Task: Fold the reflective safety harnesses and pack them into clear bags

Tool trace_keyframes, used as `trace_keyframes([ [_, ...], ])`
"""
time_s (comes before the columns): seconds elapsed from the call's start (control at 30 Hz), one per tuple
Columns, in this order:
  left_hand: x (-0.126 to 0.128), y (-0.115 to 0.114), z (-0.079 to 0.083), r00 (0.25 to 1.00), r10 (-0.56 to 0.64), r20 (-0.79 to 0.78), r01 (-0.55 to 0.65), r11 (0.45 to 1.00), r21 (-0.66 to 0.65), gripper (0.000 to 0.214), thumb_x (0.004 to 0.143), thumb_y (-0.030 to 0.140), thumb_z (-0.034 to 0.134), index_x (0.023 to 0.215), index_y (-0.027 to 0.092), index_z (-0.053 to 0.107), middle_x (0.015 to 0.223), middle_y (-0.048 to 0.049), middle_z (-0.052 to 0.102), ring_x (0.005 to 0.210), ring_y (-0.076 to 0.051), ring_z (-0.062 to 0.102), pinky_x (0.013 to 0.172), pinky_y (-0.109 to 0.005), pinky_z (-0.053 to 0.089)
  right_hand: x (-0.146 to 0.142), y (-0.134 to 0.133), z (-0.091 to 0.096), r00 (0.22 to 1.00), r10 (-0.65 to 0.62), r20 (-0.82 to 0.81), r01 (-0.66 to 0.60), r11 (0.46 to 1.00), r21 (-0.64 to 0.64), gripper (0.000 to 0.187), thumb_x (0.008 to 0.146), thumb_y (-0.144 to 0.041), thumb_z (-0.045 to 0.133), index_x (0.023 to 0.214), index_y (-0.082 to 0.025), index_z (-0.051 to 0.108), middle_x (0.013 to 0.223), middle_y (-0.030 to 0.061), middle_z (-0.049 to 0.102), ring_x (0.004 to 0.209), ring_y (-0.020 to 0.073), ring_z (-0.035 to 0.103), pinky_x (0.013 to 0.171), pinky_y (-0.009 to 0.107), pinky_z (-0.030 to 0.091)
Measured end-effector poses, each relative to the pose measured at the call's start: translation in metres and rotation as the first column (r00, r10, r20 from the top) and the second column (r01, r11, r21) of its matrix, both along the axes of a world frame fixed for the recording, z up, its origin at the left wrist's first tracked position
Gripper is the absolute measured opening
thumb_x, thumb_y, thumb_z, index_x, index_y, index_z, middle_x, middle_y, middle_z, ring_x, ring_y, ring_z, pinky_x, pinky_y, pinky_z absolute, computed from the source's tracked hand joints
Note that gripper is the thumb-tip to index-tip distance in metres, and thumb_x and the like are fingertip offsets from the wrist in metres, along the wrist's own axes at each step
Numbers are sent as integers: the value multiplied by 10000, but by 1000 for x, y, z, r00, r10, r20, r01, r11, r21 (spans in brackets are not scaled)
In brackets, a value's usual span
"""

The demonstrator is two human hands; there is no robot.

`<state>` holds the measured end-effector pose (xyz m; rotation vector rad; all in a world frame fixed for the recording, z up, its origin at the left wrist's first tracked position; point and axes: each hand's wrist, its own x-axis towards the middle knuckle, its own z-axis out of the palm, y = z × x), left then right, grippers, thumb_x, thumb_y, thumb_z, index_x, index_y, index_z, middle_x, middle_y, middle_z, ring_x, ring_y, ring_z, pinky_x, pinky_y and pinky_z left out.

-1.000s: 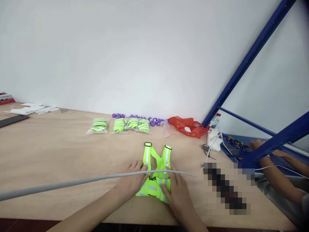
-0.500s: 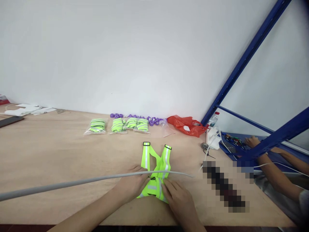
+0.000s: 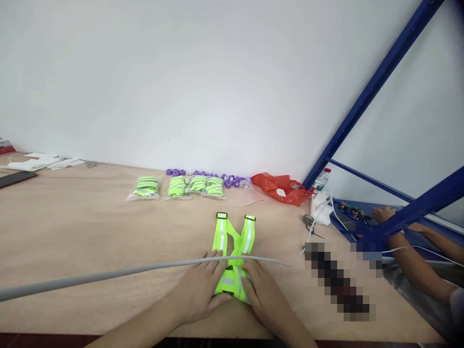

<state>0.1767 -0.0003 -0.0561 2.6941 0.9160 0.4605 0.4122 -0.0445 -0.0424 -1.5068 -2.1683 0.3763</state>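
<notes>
A neon yellow reflective vest (image 3: pixel 232 280) of strap webbing with silver stripes lies on the table near its front edge. Its two shoulder straps point away from me and end in black buckles (image 3: pixel 222 216). My left hand (image 3: pixel 201 285) rests on the vest's left side, fingers stretched out. On the right side lies my right hand (image 3: pixel 263 290), also with fingers extended, pressing on the folded lower part. Both hands cover parts of the vest.
Several bagged neon vests (image 3: pixel 147 187) lie near the wall, beside purple rolls (image 3: pixel 228 181) and a red plastic bag (image 3: pixel 281 188). A grey rod-like thing (image 3: pixel 108 275) crosses the view. At right are a blue frame (image 3: pixel 362 111), a bottle (image 3: pixel 321 180) and another person's arms (image 3: pixel 416 261).
My hands have shifted and flattened onto the vest, the left one with its fingers more spread. The strap ends have straightened slightly, the right one moving a little left.
</notes>
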Motion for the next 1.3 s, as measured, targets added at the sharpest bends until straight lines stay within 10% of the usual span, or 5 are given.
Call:
trace_keyframes([
  [0.5, -2, -8, 5, 1000, 10, -8, -11, 998, -63, 805, 987, 550, 536, 1626, 184, 208, 1632, -170, 345, 1499, -363, 335, 1212, -534, 328, -1, 8, 12, 986, 164, -29, -166, 982, -94, 321, 1011, -255, 464, 1301, -204, 590, 1375, 123, 636, 1333, 246, 553, 1129, 461, 460],
  [0.83, -4, -9, 21, 988, 16, 154, 23, 969, -246, 637, 972, 444, 603, 1538, 234, 400, 1586, -132, 438, 1442, -323, 439, 1168, -525, 415, 0, 9, 3, 970, 233, 73, -220, 963, -155, 945, 792, -471, 788, 1587, -218, 343, 1590, 166, 430, 1493, 344, 361, 1202, 542, 355],
  [1.3, 14, -8, 25, 990, 31, 141, -2, 980, -201, 542, 989, 328, 544, 1503, 219, 411, 1611, -128, 399, 1505, -307, 339, 1222, -564, 328, -13, 8, 16, 970, 243, 31, -237, 962, -136, 810, 858, -416, 749, 1565, -281, 376, 1591, 121, 429, 1464, 289, 407, 1197, 468, 374],
])
